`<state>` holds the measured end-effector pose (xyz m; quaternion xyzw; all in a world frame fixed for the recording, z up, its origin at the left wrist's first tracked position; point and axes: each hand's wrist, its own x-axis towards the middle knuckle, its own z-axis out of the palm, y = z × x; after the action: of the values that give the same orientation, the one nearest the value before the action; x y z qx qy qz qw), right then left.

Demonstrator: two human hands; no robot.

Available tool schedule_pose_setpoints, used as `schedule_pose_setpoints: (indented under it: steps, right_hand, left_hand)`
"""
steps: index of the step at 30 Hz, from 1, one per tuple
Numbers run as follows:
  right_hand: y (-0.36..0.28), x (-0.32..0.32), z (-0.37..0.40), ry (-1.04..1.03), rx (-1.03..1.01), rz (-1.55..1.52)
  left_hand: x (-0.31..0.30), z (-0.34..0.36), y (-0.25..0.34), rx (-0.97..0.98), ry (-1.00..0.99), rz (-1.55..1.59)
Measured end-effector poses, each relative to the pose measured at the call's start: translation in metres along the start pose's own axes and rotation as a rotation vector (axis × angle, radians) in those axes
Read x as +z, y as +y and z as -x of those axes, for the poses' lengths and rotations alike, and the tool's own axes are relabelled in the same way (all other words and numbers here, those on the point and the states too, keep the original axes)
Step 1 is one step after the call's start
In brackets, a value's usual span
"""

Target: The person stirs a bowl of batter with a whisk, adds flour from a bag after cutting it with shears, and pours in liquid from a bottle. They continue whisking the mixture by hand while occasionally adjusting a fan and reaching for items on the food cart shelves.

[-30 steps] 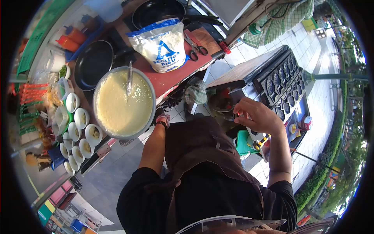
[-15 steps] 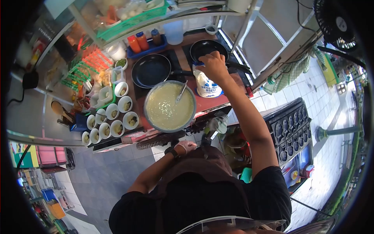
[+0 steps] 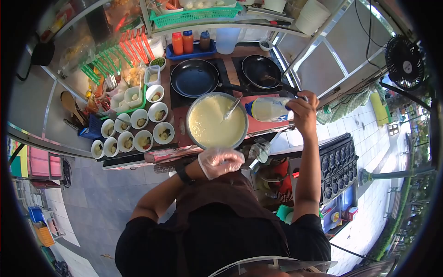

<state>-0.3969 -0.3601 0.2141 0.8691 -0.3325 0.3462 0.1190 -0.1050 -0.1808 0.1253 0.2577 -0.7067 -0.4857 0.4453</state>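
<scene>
My right hand (image 3: 304,111) is bare, its fingers curled at the handle end of the right black pan (image 3: 261,71). Beside its fingers lies a pale, partly clear package (image 3: 272,109) with blue at its left end; its exact shape is unclear. My left hand (image 3: 221,162), in a clear plastic glove, is loosely closed at the front rim of a large bowl (image 3: 191,124) of creamy batter. I can make out nothing in it. A metal utensil (image 3: 232,108) rests in the batter. The left black pan (image 3: 194,77) sits behind the bowl.
Several small white bowls (image 3: 164,133) with food stand at the left. Behind are sauce bottles (image 3: 188,42) in a blue tray and a green basket (image 3: 196,17) on a shelf. A black fan (image 3: 406,67) and a molded pan (image 3: 339,166) are at the right.
My right hand has moved right, from above the white package to the pan handle's end. My gloved left hand has risen to the bowl's front rim. The view has shifted.
</scene>
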Motion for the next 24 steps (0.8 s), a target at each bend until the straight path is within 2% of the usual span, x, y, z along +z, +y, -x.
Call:
schedule_pose_setpoints:
  steps: [1,3,5,6,7,9,11,12,13,15,17,19,20,21,23,24]
  right_hand:
    - [-0.014,-0.019,-0.003,-0.016,-0.009,-0.025]
    - [-0.033,-0.046,-0.012,0.003,-0.067,-0.126]
    - [-0.049,-0.062,-0.019,0.056,-0.105,-0.366]
    - [-0.050,-0.062,-0.018,0.074,-0.101,-0.543]
    - [-0.049,-0.060,-0.015,0.092,-0.098,-0.720]
    - [-0.062,-0.044,-0.008,0.102,-0.047,-1.072]
    - [-0.076,-0.028,0.002,0.069,-0.027,-1.305]
    - [-0.081,-0.021,0.008,0.009,0.002,-1.359]
    - [-0.088,-0.012,0.012,-0.021,0.028,-1.405]
    - [-0.103,0.009,0.024,-0.033,0.147,-1.419]
    - [-0.118,0.032,0.029,-0.032,0.291,-1.532]
    - [-0.119,0.055,0.039,-0.049,0.536,-1.711]
    - [-0.122,0.065,0.045,-0.032,0.660,-1.876]
    - [-0.125,0.068,0.046,-0.040,0.666,-1.873]
    - [-0.130,0.073,0.043,-0.041,1.085,-1.950]
    - [-0.134,0.076,0.039,-0.060,1.085,-1.918]
  left_hand:
    - [-0.010,-0.007,0.013,-0.087,-0.017,0.141]
    - [-0.014,-0.020,0.009,-0.096,0.096,0.269]
    - [-0.015,-0.040,0.002,0.114,0.200,0.101]
    - [-0.007,-0.046,-0.013,0.124,0.198,0.134]
    - [0.005,-0.051,-0.014,0.044,0.206,0.342]
    - [0.036,-0.057,-0.032,0.001,0.151,0.957]
    - [0.044,-0.060,0.021,-0.053,0.003,1.372]
    - [0.057,-0.053,0.006,-0.095,-0.077,1.541]
    - [0.061,-0.044,0.005,-0.090,-0.072,1.549]
    - [0.064,-0.018,0.004,-0.359,-0.096,1.647]
    - [0.074,0.006,-0.012,-0.275,-0.093,1.715]
    - [0.081,0.016,-0.020,-0.380,0.101,1.928]
    - [0.082,0.017,-0.024,-0.377,0.106,1.935]
    - [0.079,0.015,-0.026,-0.407,0.121,1.978]
    - [0.078,0.012,-0.027,-0.428,0.139,2.021]
    - [0.078,0.012,-0.026,-0.396,0.147,2.054]
